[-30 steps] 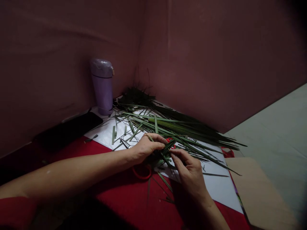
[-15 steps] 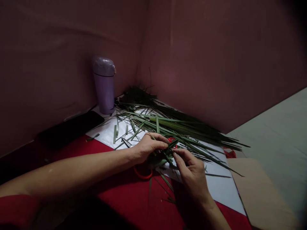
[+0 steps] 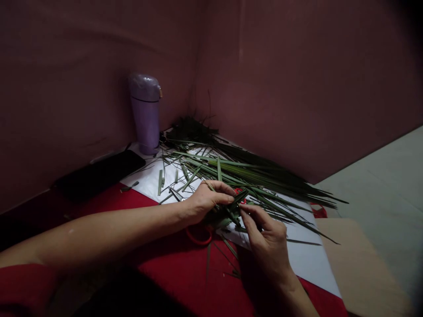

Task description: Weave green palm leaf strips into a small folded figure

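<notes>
Dark green folded leaf strips (image 3: 234, 212) are held between my two hands. My left hand (image 3: 209, 200) pinches them from the left with thumb and fingers. On the right, my right hand (image 3: 266, 231) pinches the piece's near side between thumb and forefinger. Red-handled scissors (image 3: 200, 237) lie beneath my left hand; their blades show to the left of the wrist and the middle is covered. Long green leaf blades (image 3: 257, 171) lie in a heap just behind both hands. Short cut leaf bits (image 3: 161, 181) are scattered to the left of the heap.
A purple tumbler (image 3: 146, 119) with a wrapped lid stands at the back left. A black phone-like slab (image 3: 102, 169) lies beside it. White paper (image 3: 297, 259) covers part of the red cloth (image 3: 185, 277). Walls close in behind; a tan board (image 3: 357, 259) lies right.
The whole view has shifted slightly. Both hands keep nearly the same pinch on the leaf strips, with only a small movement of the right fingers.
</notes>
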A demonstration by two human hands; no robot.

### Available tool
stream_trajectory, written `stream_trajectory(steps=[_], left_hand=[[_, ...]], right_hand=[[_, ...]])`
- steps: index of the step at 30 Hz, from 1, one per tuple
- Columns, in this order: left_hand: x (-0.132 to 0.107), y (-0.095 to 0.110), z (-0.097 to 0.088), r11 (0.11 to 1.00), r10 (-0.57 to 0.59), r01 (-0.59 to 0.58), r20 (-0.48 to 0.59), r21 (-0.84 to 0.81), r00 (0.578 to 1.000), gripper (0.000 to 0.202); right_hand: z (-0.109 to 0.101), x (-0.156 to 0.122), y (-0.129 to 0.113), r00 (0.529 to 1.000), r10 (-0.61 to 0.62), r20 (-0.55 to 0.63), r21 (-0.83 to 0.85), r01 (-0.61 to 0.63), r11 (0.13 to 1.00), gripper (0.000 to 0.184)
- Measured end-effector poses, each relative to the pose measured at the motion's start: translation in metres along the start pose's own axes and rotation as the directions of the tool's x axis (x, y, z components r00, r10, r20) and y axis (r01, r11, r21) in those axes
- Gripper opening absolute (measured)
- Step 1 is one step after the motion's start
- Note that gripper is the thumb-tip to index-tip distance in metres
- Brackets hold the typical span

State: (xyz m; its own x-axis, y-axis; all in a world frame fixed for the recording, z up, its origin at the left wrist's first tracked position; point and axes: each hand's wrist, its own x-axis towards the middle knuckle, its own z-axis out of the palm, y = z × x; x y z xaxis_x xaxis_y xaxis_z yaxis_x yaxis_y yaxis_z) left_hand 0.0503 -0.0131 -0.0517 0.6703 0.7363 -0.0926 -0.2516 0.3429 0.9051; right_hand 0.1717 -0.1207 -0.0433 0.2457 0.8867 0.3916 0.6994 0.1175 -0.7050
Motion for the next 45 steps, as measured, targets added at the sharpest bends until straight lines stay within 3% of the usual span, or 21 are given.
stream_trajectory(steps=[11,26,32,37,45], left_hand=[[0.0021,-0.0042,-0.0013,0.998,0.014,-0.014,0.010,-0.056,1.000,0.018],[-0.0004,-0.0042,-0.0016,0.996,0.003,0.005,0.100,-0.085,0.995,0.031],[-0.0004,-0.0027,0.0002,0.999,0.015,-0.015,0.016,0.029,1.000,0.018],[0.0004,-0.0009,0.0019,0.996,-0.015,0.017,-0.025,0.083,1.000,0.014],[0.0048,-0.0045,-0.0012,0.997,-0.070,0.070,0.004,0.037,0.998,0.014]], right_hand=[[-0.0002,0.0004,0.0073,0.998,0.064,0.005,0.055,-0.064,0.996,0.014],[-0.0010,-0.0010,0.0047,1.000,-0.016,-0.023,-0.035,0.015,0.999,0.013],[0.0013,-0.0006,0.0059,0.998,-0.060,-0.028,-0.061,0.058,0.996,0.016],[-0.0004,0.0016,0.0095,1.000,-0.011,0.007,0.025,0.011,1.000,0.016],[-0.0027,0.0053,0.0080,0.996,0.055,0.065,0.148,-0.064,0.987,0.015]])
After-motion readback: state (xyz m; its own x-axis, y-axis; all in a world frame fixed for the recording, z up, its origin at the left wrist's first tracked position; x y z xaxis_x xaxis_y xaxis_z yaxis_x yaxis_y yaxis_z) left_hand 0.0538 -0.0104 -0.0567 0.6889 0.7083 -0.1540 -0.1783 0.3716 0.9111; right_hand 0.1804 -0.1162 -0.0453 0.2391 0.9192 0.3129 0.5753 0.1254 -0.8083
